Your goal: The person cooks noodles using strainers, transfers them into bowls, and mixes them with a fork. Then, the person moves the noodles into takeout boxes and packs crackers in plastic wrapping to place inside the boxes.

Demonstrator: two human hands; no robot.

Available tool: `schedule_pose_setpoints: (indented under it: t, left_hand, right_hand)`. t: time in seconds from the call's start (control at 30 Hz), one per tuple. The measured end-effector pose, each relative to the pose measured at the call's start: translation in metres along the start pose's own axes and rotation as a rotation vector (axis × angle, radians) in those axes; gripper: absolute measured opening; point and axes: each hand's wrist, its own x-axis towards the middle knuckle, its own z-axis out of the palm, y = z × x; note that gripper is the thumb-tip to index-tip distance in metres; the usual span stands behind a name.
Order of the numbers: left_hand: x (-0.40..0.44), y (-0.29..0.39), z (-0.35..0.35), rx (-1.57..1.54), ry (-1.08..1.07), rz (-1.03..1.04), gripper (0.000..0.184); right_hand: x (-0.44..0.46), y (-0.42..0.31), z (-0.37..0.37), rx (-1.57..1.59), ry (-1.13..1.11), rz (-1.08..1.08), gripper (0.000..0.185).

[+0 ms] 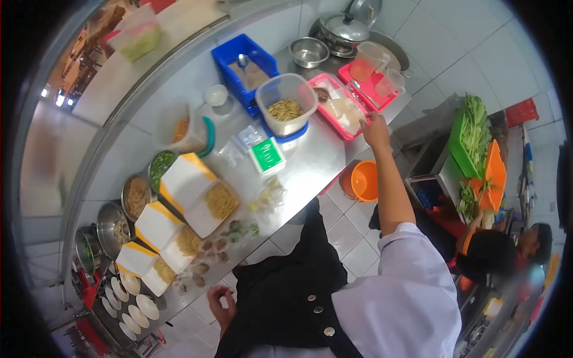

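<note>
My right hand (pixel 376 130) reaches across the counter to the near right end of a pink tray (pixel 348 135). Its fingers are drawn together at the rim; what is between them is too small to tell. Inside the tray lie white, plastic-looking packs (pixel 343 110) and something brown. My left hand (pixel 222 304) hangs by the counter's front edge, fingers loosely curled, with nothing visible in it. Close to it are small bagged portions (pixel 197 271) and open paper boxes of noodles (pixel 221 201).
A clear tub (pixel 286 89), a blue bin (pixel 245 48) and a red tray with measuring jugs (pixel 370 56) stand along the counter. Metal bowls (pixel 113 224) line the left. An orange bucket (pixel 363 182) is on the floor. Another person (pixel 495 253) works at the right.
</note>
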Motion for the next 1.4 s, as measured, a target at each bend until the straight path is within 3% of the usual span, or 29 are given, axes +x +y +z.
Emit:
schedule_pose_setpoints:
  t: [0.03, 0.1, 0.13, 0.2, 0.27, 0.3, 0.4, 0.5, 0.63, 0.73, 0.83, 1.0, 1.1, 1.17, 1.27, 1.37, 1.4]
  left_hand:
    - [0.022, 0.033, 0.032, -0.078, -0.127, -0.041, 0.016]
    - [0.075, 0.117, 0.111, 0.053, -0.258, 0.198, 0.007]
    - [0.098, 0.148, 0.151, 0.007, -0.351, 0.126, 0.006]
    - [0.147, 0.205, 0.232, 0.082, -0.54, 0.324, 0.009]
    - [0.189, 0.223, 0.315, 0.187, -0.651, 0.46, 0.02]
    - [0.205, 0.224, 0.363, 0.242, -0.529, 0.618, 0.027]
    - [0.255, 0.28, 0.453, 0.283, -0.579, 0.665, 0.029]
    - [0.288, 0.26, 0.518, 0.488, -0.6, 0.7, 0.03]
    - [0.306, 0.254, 0.54, 0.806, -0.704, 0.697, 0.023]
    - [0.31, 0.269, 0.539, 0.529, -0.655, 0.358, 0.016]
    - [0.32, 0.291, 0.529, 0.369, -0.653, 0.181, 0.017]
    - [0.326, 0.305, 0.513, 0.449, -0.646, 0.258, 0.019]
    - [0.314, 0.304, 0.512, 0.518, -0.693, 0.298, 0.02]
    - [0.308, 0.303, 0.516, 0.547, -0.713, 0.304, 0.021]
    - [0.294, 0.296, 0.514, 0.506, -0.671, 0.279, 0.022]
    - [0.299, 0.308, 0.502, 0.393, -0.533, 0.244, 0.022]
    - [0.308, 0.305, 0.503, 0.346, -0.468, 0.238, 0.023]
  right_hand:
    - [0.011, 0.003, -0.007, -0.016, -0.148, 0.099, 0.036]
    - [0.023, -0.002, -0.032, -0.062, -0.453, 0.294, 0.038]
    - [0.02, 0.002, -0.034, 0.053, -0.489, 0.322, 0.036]
    - [0.015, 0.007, -0.039, 0.289, -0.547, 0.368, 0.034]
    - [0.012, 0.005, -0.046, 0.26, -0.427, 0.253, 0.029]
    - [0.013, 0.007, -0.049, 0.247, -0.364, 0.198, 0.027]
    - [0.025, 0.017, -0.056, 0.229, -0.285, -0.239, 0.02]
    - [0.05, 0.028, -0.062, 0.18, -0.464, -0.426, 0.016]
    - [0.061, 0.034, -0.049, 0.3, -0.502, -0.465, 0.011]
    - [0.063, 0.036, -0.036, 0.475, -0.449, -0.406, 0.011]
    - [0.064, 0.038, -0.028, 0.61, -0.425, -0.326, 0.011]
    - [0.086, 0.039, -0.018, 0.85, -0.405, -0.246, 0.011]
    - [0.13, 0.021, 0.012, 0.73, -0.407, 0.091, 0.023]
    - [0.157, 0.003, 0.037, 0.358, -0.4, -0.032, 0.034]
    - [0.181, -0.015, 0.059, 0.216, -0.623, -0.074, 0.037]
    - [0.187, -0.023, 0.058, 0.481, -0.35, 0.064, 0.032]
    - [0.191, -0.017, 0.06, 0.581, -0.233, 0.007, 0.027]
